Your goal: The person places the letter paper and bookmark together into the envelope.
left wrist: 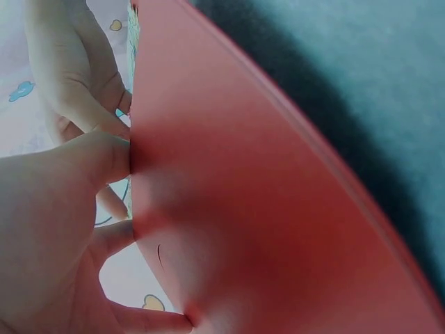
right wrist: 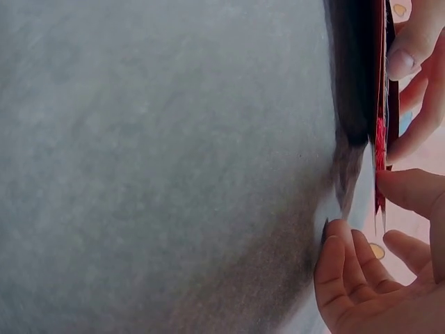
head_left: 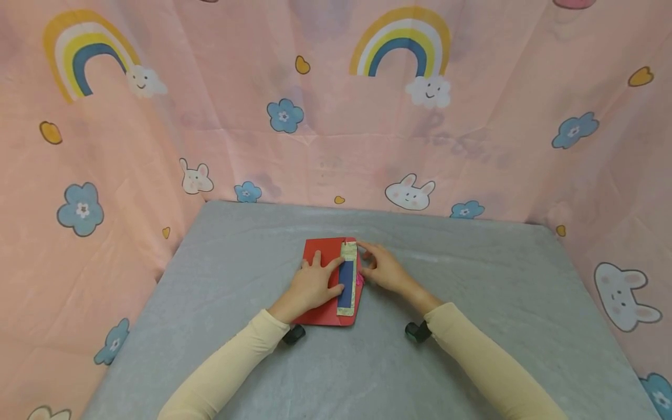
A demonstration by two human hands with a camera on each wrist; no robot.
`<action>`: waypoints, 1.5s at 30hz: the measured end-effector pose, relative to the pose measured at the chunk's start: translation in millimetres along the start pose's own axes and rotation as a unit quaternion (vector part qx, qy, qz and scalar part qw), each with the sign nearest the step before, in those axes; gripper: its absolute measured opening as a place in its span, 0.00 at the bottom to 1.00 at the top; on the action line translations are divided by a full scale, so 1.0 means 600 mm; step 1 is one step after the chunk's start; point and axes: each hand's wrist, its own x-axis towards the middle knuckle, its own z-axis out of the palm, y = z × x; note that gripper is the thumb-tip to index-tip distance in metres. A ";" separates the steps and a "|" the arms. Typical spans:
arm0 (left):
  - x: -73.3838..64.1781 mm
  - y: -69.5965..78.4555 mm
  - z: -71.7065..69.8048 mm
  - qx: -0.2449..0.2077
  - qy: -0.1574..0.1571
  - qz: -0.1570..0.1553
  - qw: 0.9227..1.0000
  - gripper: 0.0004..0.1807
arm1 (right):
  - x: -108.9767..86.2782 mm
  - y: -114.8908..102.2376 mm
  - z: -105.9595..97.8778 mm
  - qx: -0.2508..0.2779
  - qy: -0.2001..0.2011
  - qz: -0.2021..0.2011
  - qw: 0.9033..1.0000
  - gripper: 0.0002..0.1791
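A red booklet or folder [head_left: 321, 315] lies on the grey table. Along its right side runs a patterned pale-green strip [head_left: 345, 311] with a dark blue panel [head_left: 346, 286] on it. My left hand [head_left: 311, 284] rests spread over the red cover, its thumb and a fingertip reaching onto the strip. At the right edge, the fingers of my right hand [head_left: 387, 270] touch the border, by a bright pink tassel [head_left: 360, 280]. The right wrist view has the right thumb against the edge beside the red-pink threads [right wrist: 380, 139], with the other fingers bent loosely below.
Grey cloth covers the table [head_left: 472, 280]. A pink curtain [head_left: 336, 146] printed with rainbows, flowers and rabbits hangs behind and at both sides. Dark wrist devices [head_left: 417, 332] show below each sleeve.
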 end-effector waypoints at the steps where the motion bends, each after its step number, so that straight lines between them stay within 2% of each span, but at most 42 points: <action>1: 0.000 0.000 0.000 0.000 -0.001 0.000 1.000 0.38 | -0.001 -0.001 0.000 0.002 -0.001 0.002 1.000 0.38; 8: -0.001 0.000 0.001 0.005 0.000 -0.001 1.000 0.37 | -0.002 -0.003 0.005 0.003 -0.016 0.018 1.000 0.40; 20: -0.001 -0.001 0.002 0.006 0.008 0.002 1.000 0.37 | -0.002 -0.009 0.010 -0.014 -0.005 0.018 1.000 0.42; 32: 0.001 0.001 0.002 0.006 0.005 0.000 1.000 0.37 | -0.003 -0.010 0.011 -0.028 0.004 0.011 1.000 0.39; 45: 0.001 -0.001 0.004 0.009 0.003 -0.006 1.000 0.38 | -0.005 -0.014 0.011 -0.030 -0.031 0.021 0.999 0.45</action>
